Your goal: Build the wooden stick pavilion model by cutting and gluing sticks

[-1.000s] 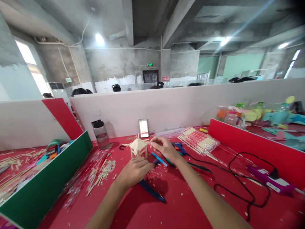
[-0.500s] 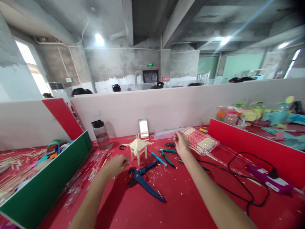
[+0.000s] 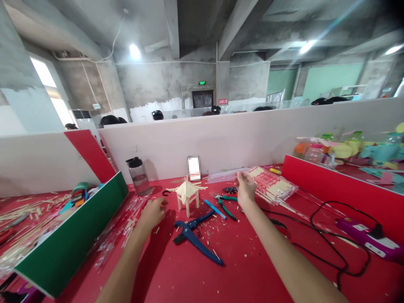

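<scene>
A small pavilion model of pale wooden sticks (image 3: 187, 192) stands upright on the red table, with a peaked roof on legs. My left hand (image 3: 154, 213) hovers just left of it, fingers loosely bent and apart, holding nothing I can see. To the right, my right hand (image 3: 246, 188) is raised with thumb and fingers pinched together; anything between them is too small to make out. It is beside a clear packet of wooden sticks (image 3: 273, 185). In front of the model lies a blue-handled cutter (image 3: 197, 242). A blue pen (image 3: 215, 209) and green-handled pliers (image 3: 226, 207) rest between the hands.
A dark-lidded water bottle (image 3: 139, 176) and a phone with a blurred screen (image 3: 193, 168) stand at the back. Green (image 3: 75, 235) and red dividers (image 3: 341, 191) flank the workspace. A black cable (image 3: 328, 259) runs to a purple power strip (image 3: 368, 239). Wood scraps are scattered about.
The view has shifted slightly, so the table items appear farther right. My left hand has drawn back left from the model. My right hand stays raised and pinched near the stick packet.
</scene>
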`<state>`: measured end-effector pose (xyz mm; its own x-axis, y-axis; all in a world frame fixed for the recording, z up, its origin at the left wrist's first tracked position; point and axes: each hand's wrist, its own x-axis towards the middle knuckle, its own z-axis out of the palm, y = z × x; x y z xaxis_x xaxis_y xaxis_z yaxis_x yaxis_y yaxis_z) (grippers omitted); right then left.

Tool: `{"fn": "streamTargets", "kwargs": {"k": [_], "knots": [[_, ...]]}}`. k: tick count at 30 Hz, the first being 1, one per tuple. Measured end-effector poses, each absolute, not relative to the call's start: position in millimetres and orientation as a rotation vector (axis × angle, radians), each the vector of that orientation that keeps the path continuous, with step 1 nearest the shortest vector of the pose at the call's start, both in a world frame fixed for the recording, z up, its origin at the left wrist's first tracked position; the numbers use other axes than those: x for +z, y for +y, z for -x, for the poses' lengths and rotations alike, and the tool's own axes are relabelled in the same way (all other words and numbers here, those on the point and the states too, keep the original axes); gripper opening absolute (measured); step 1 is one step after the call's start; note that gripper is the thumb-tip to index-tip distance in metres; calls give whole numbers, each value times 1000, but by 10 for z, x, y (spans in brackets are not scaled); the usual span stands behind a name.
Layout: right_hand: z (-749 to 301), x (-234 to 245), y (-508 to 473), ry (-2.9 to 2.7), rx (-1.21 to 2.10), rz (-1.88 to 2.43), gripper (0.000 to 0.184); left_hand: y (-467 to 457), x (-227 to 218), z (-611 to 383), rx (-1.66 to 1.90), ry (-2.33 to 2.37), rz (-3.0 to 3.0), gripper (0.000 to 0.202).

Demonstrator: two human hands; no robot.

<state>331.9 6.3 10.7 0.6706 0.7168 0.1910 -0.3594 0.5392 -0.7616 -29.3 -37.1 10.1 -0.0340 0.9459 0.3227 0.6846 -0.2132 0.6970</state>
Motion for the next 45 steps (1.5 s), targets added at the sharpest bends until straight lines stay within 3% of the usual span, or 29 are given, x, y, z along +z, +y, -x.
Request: {"fn": "streamTargets", "kwargs": {"k": [5,12,18,38,45], "knots": [[-3036,94,-49,-804,747,788,39,-373,163,69,1286,1454,-1839,19],[-2719,166,-344,-1442,685,849,26,-502,221,-175,1153,1258,-1564,35],[-2441,138,-508,-1654,733,819,15,-561,234,-295,1178,1270,-1317,42],[-2189,8,-565,-1535,916,795,17,-581,207,-537,1281,1027,-881,27],[-2155,-56,-521,-1522,957,754,17,-470,103,-583,1249,930,-767,33]]}}
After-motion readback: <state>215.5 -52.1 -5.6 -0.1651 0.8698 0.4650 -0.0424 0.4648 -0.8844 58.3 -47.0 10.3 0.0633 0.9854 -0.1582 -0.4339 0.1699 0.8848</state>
